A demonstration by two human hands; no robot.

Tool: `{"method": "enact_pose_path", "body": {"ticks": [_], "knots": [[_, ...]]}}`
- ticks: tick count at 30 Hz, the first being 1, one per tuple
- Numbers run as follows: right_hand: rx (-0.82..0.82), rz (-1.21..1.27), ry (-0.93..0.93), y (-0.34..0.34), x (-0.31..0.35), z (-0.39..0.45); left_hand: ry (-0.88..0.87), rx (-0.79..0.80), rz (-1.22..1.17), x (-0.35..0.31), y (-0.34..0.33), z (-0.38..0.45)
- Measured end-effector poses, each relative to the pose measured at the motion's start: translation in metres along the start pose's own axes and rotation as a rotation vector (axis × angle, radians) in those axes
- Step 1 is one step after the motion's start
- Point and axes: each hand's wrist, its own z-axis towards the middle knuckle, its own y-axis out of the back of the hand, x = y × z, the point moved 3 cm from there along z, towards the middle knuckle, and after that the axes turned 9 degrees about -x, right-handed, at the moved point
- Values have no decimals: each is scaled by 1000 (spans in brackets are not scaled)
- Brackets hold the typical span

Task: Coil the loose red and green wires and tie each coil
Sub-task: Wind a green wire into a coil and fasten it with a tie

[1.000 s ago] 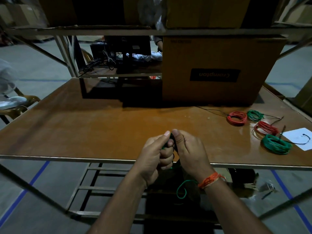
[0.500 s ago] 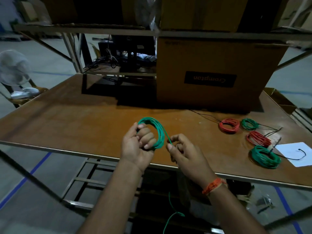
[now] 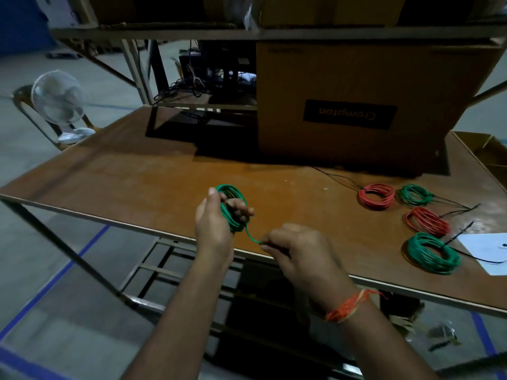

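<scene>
Worktop of brown board fills the middle of the view, with a large cardboard box standing at its far side. A white fan sits on a chair beyond the left edge. On the right part of the worktop lie four finished coils: a big green coil nearest the front edge, a red coil just behind it, then another red coil and a small green coil side by side farther back. A white paper lies at the right edge, crossed by a thin black wire.

Over the near edge, the left hand has its fingers curled through a green wire coil, gripping it upright. A short length of wire runs from the coil to the right hand, whose fingertips pinch it. An orange thread band circles the right wrist.
</scene>
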Motion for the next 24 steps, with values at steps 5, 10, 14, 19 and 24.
{"method": "enact_pose_path", "body": {"ticks": [5, 10, 14, 19, 24], "knots": [[9, 121, 56, 23, 12, 11, -361, 213, 515, 14, -3, -14], [93, 344, -105, 44, 6, 22, -286, 380, 599, 22, -5, -20], [-63, 394, -211, 43, -9, 22, -151, 426, 544, 20, -15, -36], [-262, 333, -245, 32, -26, 17, -50, 566, 417, 23, -24, -40], [-277, 299, -350, 16, -34, 12, 100, 541, 237, 24, -30, -46]]}}
